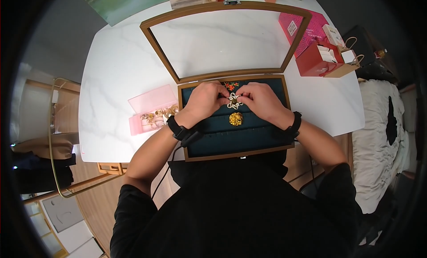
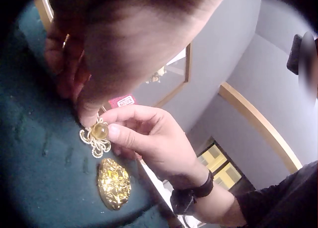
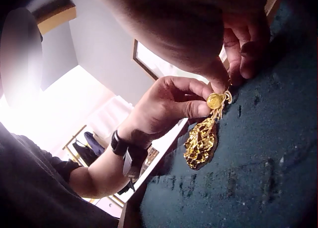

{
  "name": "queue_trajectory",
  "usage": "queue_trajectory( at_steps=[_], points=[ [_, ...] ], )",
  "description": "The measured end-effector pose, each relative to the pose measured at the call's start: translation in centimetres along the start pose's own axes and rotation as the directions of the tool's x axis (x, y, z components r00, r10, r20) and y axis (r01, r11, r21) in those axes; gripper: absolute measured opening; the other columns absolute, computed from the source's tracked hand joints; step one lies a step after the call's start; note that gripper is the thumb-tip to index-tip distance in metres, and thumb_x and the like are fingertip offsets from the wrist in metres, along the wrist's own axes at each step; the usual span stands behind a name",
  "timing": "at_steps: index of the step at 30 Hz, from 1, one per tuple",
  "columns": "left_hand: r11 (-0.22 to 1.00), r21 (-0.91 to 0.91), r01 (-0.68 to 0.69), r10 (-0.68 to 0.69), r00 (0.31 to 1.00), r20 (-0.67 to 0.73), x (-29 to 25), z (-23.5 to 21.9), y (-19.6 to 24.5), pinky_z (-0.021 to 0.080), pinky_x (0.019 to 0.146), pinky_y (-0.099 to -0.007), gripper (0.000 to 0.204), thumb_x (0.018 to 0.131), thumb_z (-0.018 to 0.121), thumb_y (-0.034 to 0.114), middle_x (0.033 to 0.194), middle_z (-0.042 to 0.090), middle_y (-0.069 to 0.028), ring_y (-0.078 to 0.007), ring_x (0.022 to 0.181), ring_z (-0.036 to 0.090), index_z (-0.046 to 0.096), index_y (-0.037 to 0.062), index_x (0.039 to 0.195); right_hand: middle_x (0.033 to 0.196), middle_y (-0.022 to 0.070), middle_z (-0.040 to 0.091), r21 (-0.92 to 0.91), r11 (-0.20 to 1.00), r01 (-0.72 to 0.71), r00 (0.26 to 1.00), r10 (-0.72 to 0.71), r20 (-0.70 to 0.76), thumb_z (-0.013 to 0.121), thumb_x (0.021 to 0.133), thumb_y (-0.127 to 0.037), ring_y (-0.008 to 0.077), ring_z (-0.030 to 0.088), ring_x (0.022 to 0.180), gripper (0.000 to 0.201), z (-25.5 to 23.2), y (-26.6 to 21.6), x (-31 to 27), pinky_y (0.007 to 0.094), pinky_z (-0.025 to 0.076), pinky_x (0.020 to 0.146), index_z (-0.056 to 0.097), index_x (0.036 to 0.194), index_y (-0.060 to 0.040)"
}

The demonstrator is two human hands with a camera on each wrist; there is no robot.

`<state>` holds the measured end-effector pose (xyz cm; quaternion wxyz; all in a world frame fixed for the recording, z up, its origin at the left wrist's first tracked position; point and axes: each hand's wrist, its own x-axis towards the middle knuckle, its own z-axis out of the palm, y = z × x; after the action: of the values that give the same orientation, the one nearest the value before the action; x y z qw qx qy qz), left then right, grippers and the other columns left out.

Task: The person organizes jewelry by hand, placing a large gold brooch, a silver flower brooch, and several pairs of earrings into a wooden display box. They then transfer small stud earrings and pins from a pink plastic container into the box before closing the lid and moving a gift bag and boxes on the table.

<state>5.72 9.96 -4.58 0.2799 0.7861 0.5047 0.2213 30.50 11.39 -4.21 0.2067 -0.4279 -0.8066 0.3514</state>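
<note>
A flower-shaped brooch [image 1: 234,101] with pale looped petals and a round amber-coloured centre [image 2: 101,131] is between my two hands, over the dark teal lining of a wooden display case [image 1: 235,142]. My left hand [image 1: 204,100] pinches its left side with thumb and forefinger. From the other side my right hand [image 1: 263,101] pinches it the same way, thumb beside the amber centre. A crumpled-looking gold oval brooch [image 1: 235,119] lies just below it on the lining. Above, partly behind the fingers, sits a red-orange ornament [image 1: 231,86].
The case's glass lid [image 1: 155,42] stands raised behind my hands. Left of the case, an open pink box [image 1: 153,99] holds several gold-toned jewellery pieces. A red paper bag [image 1: 311,62] and a bright pink box [image 1: 313,24] stand at the back right of the white table [image 1: 109,102].
</note>
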Motion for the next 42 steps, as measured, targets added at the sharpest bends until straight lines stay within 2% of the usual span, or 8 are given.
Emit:
queue_trajectory(
  at_steps=[7, 13, 15, 17, 21, 31, 37, 42],
  points=[
    [0.998, 0.061, -0.031, 0.028, 0.999, 0.037, -0.2, -0.3, 0.6, 0.061, 0.082, -0.0449, 0.016, 0.086, 0.090, 0.014, 0.099, 0.079, -0.0110, -0.0349, 0.092, 0.077, 0.087, 0.0073, 0.100, 0.093, 0.0144, 0.077, 0.014, 1.000, -0.001, 1.000, 0.001, 0.020, 0.082, 0.098, -0.009, 0.0245, 0.075, 0.081, 0.016, 0.3, 0.2, 0.0, 0.0375, 0.058, 0.075, 0.083, 0.111, -0.0001],
    [0.980, 0.169, -0.108, 0.106, 0.994, 0.018, -0.8, -0.4, 1.3, 0.062, 0.083, -0.0446, 0.016, 0.087, 0.089, 0.012, 0.102, 0.080, -0.0093, -0.0353, 0.093, 0.077, 0.087, 0.0076, 0.102, 0.098, 0.0179, 0.079, -0.053, 0.994, 0.098, 0.989, -0.103, -0.110, 0.081, 0.098, -0.007, 0.0254, 0.078, 0.083, 0.015, 1.2, 0.2, -1.0, 0.0379, 0.060, 0.075, 0.082, 0.110, 0.0014],
    [0.973, 0.198, -0.119, 0.119, 0.993, 0.012, -0.9, -0.3, 1.4, 0.062, 0.083, -0.0450, 0.016, 0.087, 0.088, 0.011, 0.101, 0.079, -0.0090, -0.0354, 0.093, 0.077, 0.087, 0.0077, 0.102, 0.096, 0.0180, 0.080, 0.118, 0.984, -0.131, 0.988, 0.140, -0.069, 0.080, 0.098, -0.007, 0.0281, 0.078, 0.083, 0.013, 0.8, -0.8, -1.1, 0.0386, 0.060, 0.075, 0.082, 0.107, 0.0014],
    [0.964, 0.229, -0.135, 0.134, 0.991, 0.022, -0.9, -0.3, 1.5, 0.062, 0.082, -0.0454, 0.016, 0.086, 0.086, 0.009, 0.100, 0.078, -0.0095, -0.0362, 0.092, 0.077, 0.087, 0.0068, 0.102, 0.095, 0.0178, 0.079, 0.096, 0.988, -0.118, 0.990, 0.125, -0.067, 0.080, 0.097, -0.007, 0.0292, 0.078, 0.083, 0.012, 0.8, -0.7, -1.1, 0.0389, 0.060, 0.075, 0.082, 0.106, 0.0010],
    [0.970, 0.200, -0.137, 0.141, 0.990, -0.003, -0.9, -0.2, 1.6, 0.062, 0.080, -0.0455, 0.015, 0.086, 0.085, 0.008, 0.100, 0.077, -0.0103, -0.0370, 0.091, 0.076, 0.086, 0.0055, 0.101, 0.092, 0.0209, 0.079, 0.001, 0.998, -0.070, 0.992, 0.070, -0.106, 0.078, 0.097, -0.007, 0.0381, 0.078, 0.087, 0.010, 0.6, -1.2, -1.3, 0.0451, 0.061, 0.080, 0.081, 0.101, 0.0017],
    [0.986, 0.141, -0.087, 0.097, 0.993, -0.066, -1.1, 0.3, 1.2, 0.062, 0.081, -0.0466, 0.011, 0.087, 0.085, 0.009, 0.099, 0.077, -0.0107, -0.0370, 0.091, 0.076, 0.085, 0.0053, 0.098, 0.094, 0.0211, 0.078, 0.045, 0.994, -0.098, 0.985, 0.104, -0.138, 0.077, 0.096, -0.006, 0.0394, 0.076, 0.089, 0.010, 1.0, -0.9, -1.4, 0.0471, 0.060, 0.081, 0.081, 0.101, 0.0020],
    [0.988, 0.132, -0.078, 0.088, 0.993, -0.073, -1.6, 0.2, 1.2, 0.061, 0.081, -0.0462, 0.011, 0.084, 0.087, 0.007, 0.098, 0.076, -0.0110, -0.0363, 0.092, 0.076, 0.084, 0.0045, 0.094, 0.089, 0.0167, 0.074, -0.019, 1.000, 0.021, 0.986, -0.024, -0.164, 0.079, 0.096, -0.006, 0.0336, 0.074, 0.079, 0.008, 1.9, -0.1, -1.0, 0.0423, 0.058, 0.074, 0.081, 0.102, 0.0002],
    [0.984, 0.132, -0.118, 0.131, 0.987, -0.090, -1.5, 0.5, 0.8, 0.061, 0.081, -0.0449, 0.015, 0.081, 0.090, 0.006, 0.100, 0.077, -0.0112, -0.0360, 0.091, 0.076, 0.085, 0.0033, 0.095, 0.092, 0.0203, 0.076, -0.034, 0.999, -0.038, 0.994, 0.034, -0.100, 0.076, 0.096, -0.006, 0.0407, 0.074, 0.090, 0.009, 1.0, -1.0, -0.9, 0.0494, 0.059, 0.083, 0.079, 0.097, 0.0015]
  ],
)
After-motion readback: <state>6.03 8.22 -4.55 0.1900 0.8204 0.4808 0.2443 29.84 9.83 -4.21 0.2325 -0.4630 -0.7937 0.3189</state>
